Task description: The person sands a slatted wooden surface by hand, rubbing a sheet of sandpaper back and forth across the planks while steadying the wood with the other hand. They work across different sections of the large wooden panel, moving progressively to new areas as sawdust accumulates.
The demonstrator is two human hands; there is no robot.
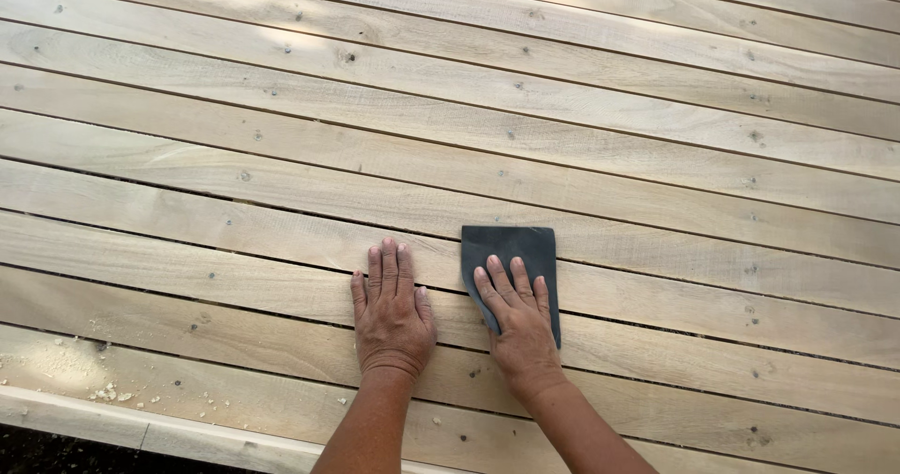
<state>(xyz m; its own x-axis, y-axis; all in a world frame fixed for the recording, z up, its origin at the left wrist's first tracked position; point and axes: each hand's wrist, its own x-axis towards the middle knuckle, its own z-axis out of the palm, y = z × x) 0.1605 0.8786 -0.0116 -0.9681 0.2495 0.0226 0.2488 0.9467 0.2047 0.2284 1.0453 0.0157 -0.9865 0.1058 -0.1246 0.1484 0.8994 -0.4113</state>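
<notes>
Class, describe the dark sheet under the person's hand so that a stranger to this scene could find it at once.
Start from the pale wooden planks filling the view. Near the lower middle lie two flat hands; under the right hand is the sanding sheet. It is the only dark grey, rectangular thing on the light boards.

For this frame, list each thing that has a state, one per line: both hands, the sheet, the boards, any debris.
Left hand: flat on the boards, fingers together, holding nothing.
Right hand: palm down, pressing on the sandpaper sheet.
Sandpaper sheet: dark grey, lying flat, partly covered by the right hand.
Wooden boards: pale, unfinished, laid with narrow gaps.
Wood shavings: scattered at lower left.
</notes>
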